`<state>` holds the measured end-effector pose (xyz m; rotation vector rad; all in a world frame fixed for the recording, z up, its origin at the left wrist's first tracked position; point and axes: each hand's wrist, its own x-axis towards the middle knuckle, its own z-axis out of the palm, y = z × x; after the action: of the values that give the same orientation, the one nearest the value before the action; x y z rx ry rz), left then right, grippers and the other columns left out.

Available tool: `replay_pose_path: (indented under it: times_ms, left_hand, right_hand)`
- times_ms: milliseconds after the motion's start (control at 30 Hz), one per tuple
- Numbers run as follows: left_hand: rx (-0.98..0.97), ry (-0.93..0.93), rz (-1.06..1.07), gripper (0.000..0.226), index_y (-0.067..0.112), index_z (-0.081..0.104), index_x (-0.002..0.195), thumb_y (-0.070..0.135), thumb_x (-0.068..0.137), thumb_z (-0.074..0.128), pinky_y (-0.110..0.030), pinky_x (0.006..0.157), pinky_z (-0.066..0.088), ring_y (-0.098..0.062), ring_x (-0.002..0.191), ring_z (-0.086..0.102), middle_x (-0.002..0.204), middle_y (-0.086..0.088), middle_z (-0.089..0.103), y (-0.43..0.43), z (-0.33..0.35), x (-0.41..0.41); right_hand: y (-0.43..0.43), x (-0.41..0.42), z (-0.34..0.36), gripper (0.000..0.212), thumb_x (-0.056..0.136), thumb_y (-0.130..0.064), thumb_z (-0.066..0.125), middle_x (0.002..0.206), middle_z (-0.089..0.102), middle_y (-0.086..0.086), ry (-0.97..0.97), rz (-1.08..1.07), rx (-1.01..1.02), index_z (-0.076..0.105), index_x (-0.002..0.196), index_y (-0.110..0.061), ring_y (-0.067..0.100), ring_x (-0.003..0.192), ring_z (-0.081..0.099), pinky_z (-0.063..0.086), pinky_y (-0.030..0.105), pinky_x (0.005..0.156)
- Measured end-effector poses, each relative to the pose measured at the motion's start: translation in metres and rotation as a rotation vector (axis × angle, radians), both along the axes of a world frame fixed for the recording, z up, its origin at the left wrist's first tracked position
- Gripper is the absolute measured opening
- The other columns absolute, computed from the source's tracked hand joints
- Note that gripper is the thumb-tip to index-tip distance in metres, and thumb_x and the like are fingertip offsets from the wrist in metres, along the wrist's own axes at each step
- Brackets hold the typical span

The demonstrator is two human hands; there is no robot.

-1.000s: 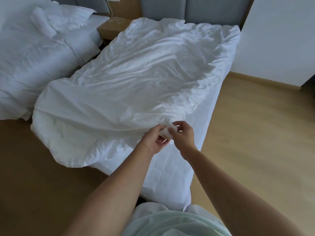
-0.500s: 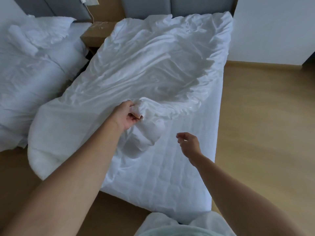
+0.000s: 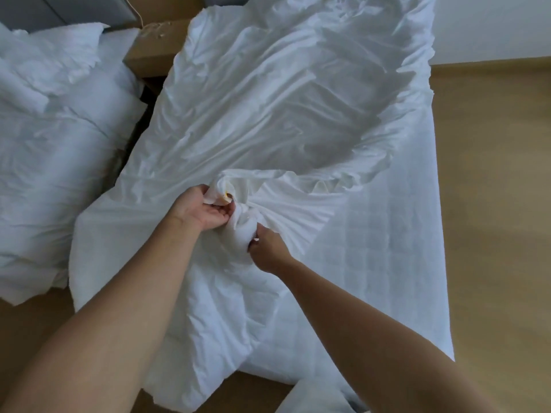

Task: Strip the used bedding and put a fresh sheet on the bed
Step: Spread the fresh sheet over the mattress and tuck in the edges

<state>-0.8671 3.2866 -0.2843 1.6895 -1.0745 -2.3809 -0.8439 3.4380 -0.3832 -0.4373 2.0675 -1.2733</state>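
left hand [image 3: 205, 211] grips used sheet [image 3: 268, 114] bunch | right hand [image 3: 265, 248] clutches same | advice: gather evenly, lift clear of quilted mattress [image 3: 396, 234]

Place: a bedroom with twin beds.
Beds: one bed [image 3: 402, 234], its quilted top partly bare; a second bed [image 3: 44, 162] near it on the left.
Bedding: all white; a rumpled sheet [image 3: 268, 99] on the first, pillows [image 3: 59, 49] on the other.
Between: a wooden nightstand [image 3: 149, 55].
Head end: grey padded headboard [image 3: 59, 10].
Shell: wood floor [image 3: 492, 204], plain white wall [image 3: 492, 25].
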Motion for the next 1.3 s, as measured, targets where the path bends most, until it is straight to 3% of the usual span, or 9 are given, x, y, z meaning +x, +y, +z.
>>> replay_pose_path:
  times_ms: [167, 300, 433, 667, 867, 967, 1033, 1133, 1300]
  left_hand:
    - [0.076, -0.013, -0.01, 0.029, -0.001, 0.064, 0.096, 0.016, 0.101, 0.042, -0.036, 0.069, 0.054, -0.023, 0.084, 0.061, 0.091, -0.016, 0.069, -0.031, -0.002, -0.002]
    - [0.085, 0.028, -0.009, 0.03, -0.004, 0.068, 0.098, 0.016, 0.102, 0.046, -0.036, 0.062, 0.062, -0.025, 0.086, 0.07, 0.098, -0.016, 0.074, -0.052, 0.006, -0.01]
    - [0.043, 0.006, -0.019, 0.03, -0.001, 0.07, 0.096, 0.019, 0.1, 0.048, -0.035, 0.062, 0.061, -0.024, 0.076, 0.069, 0.094, -0.012, 0.073, -0.075, 0.01, -0.016]
    - [-0.001, -0.058, -0.092, 0.025, 0.009, 0.067, 0.085, 0.021, 0.092, 0.046, -0.03, 0.078, 0.043, -0.019, 0.065, 0.063, 0.079, -0.005, 0.068, -0.08, 0.003, -0.017]
    - [0.028, 0.123, -0.164, 0.018, 0.009, 0.065, 0.078, 0.014, 0.073, 0.049, -0.041, 0.088, 0.047, -0.024, 0.069, 0.063, 0.076, -0.006, 0.064, -0.035, 0.007, -0.031]
    - [0.057, 0.221, -0.24, 0.017, 0.009, 0.067, 0.068, 0.016, 0.067, 0.051, -0.04, 0.082, 0.049, -0.025, 0.071, 0.058, 0.075, -0.008, 0.061, 0.003, 0.008, -0.037]
    - [0.066, 0.279, -0.311, 0.014, 0.011, 0.065, 0.064, 0.017, 0.069, 0.053, -0.037, 0.074, 0.05, -0.023, 0.063, 0.058, 0.071, -0.007, 0.06, 0.032, 0.009, -0.039]
    - [0.026, 0.338, -0.369, 0.018, 0.014, 0.065, 0.056, 0.018, 0.069, 0.053, -0.035, 0.07, 0.047, -0.019, 0.061, 0.057, 0.067, -0.005, 0.058, 0.067, 0.009, -0.041]
    - [0.02, 0.514, -0.37, 0.037, 0.012, 0.068, 0.06, 0.011, 0.088, 0.044, -0.031, 0.066, 0.047, -0.02, 0.065, 0.059, 0.066, -0.006, 0.061, 0.104, 0.01, -0.034]
  right_hand:
    - [-0.043, -0.024, -0.009, 0.047, 0.087, -0.018, 0.054, 0.111, 0.065, 0.006, 0.226, -0.16, 0.113, 0.046, 0.133, -0.028, 0.032, 0.101, 0.061, 0.049, 0.038, 0.076]
    - [-0.078, -0.037, -0.017, 0.052, 0.078, -0.015, 0.062, 0.13, 0.043, 0.009, 0.446, -0.345, 0.279, 0.047, 0.127, -0.024, 0.032, 0.114, 0.044, 0.045, 0.043, 0.085]
    - [-0.089, -0.056, -0.027, 0.039, 0.08, -0.017, 0.062, 0.109, 0.063, -0.003, 0.398, -0.388, 0.185, 0.054, 0.118, -0.018, 0.023, 0.104, 0.056, 0.04, 0.04, 0.096]
    - [-0.073, -0.079, -0.037, 0.003, 0.092, -0.01, 0.048, 0.079, 0.058, 0.003, 0.311, -0.231, 0.157, 0.049, 0.089, -0.011, 0.03, 0.074, 0.056, 0.041, 0.038, 0.065]
    - [-0.024, -0.051, -0.023, 0.019, 0.076, 0.002, 0.047, 0.056, 0.04, -0.007, 0.445, -0.534, 0.157, 0.039, 0.077, -0.014, 0.014, 0.046, 0.035, 0.023, 0.029, 0.045]
    - [0.009, -0.043, -0.02, 0.024, 0.071, 0.0, 0.045, 0.072, 0.042, -0.01, 0.401, -0.793, 0.207, 0.039, 0.081, -0.02, 0.013, 0.06, 0.043, 0.024, 0.026, 0.048]
    - [0.036, -0.045, -0.023, 0.033, 0.073, -0.001, 0.05, 0.099, 0.048, -0.004, 0.118, -0.927, 0.305, 0.044, 0.099, -0.02, 0.023, 0.092, 0.053, 0.036, 0.03, 0.06]
    - [0.056, -0.035, -0.019, 0.029, 0.081, -0.005, 0.049, 0.113, 0.051, 0.009, -0.24, -0.738, 0.389, 0.046, 0.11, -0.01, 0.032, 0.103, 0.055, 0.048, 0.041, 0.078]
    - [0.069, 0.023, 0.002, 0.023, 0.071, 0.005, 0.035, 0.077, 0.049, 0.0, 0.172, -0.565, 0.266, 0.041, 0.079, -0.016, 0.022, 0.068, 0.046, 0.032, 0.031, 0.056]
